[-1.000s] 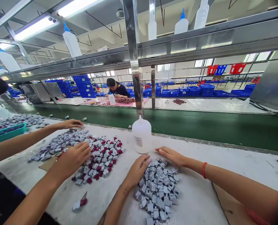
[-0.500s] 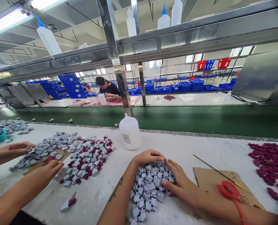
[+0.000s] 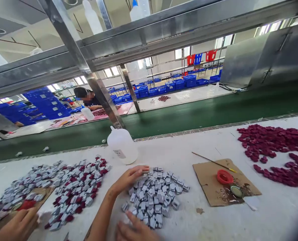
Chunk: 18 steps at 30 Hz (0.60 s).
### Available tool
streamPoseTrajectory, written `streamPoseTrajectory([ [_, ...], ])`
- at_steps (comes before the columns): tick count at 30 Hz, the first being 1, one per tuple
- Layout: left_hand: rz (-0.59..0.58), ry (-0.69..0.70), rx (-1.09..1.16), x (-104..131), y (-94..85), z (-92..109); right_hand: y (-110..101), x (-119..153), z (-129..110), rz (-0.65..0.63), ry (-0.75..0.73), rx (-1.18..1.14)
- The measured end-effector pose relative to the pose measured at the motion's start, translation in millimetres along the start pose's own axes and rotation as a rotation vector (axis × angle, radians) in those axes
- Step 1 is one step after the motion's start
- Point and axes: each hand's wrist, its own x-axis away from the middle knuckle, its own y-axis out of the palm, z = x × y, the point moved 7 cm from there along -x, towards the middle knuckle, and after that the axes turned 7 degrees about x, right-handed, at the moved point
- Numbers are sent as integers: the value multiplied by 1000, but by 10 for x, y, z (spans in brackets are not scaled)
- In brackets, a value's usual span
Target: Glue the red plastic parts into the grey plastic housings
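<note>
A loose pile of small grey blocks [image 3: 156,195] lies on the white table. My left hand [image 3: 128,179] rests along the pile's upper left edge, fingers stretched out and holding nothing. Below the pile, near the bottom of the view, my right hand [image 3: 135,229] is slightly blurred; its fingers are apart, near the lowest blocks, and nothing shows in them. A white plastic bottle [image 3: 122,145] stands behind my left hand. To the right, a piece of cardboard [image 3: 206,187] carries a red ring-shaped container [image 3: 224,176], a small round tin [image 3: 236,191] and a thin stick [image 3: 209,160].
Dark red pieces [image 3: 272,142] are spread at the right. On the left lies a mixed grey and red pile [image 3: 75,190], with another person's hand [image 3: 23,222] beside it. A green conveyor belt [image 3: 189,110] runs behind the table, under a metal shelf frame [image 3: 164,33].
The view has turned right and tilted. My right hand has left the pile's right side and is now below it; my left hand has shifted to the upper left edge. The grey pile is more spread out.
</note>
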Motion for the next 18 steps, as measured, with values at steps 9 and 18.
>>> streamPoseTrajectory([
  [9, 350, -53, -55, 73, 318, -318, -558, 410, 552, -59, -21, -110],
  [18, 431, -99, -154, 12, 403, -166, -1174, 716, 792, 27, -105, -106],
])
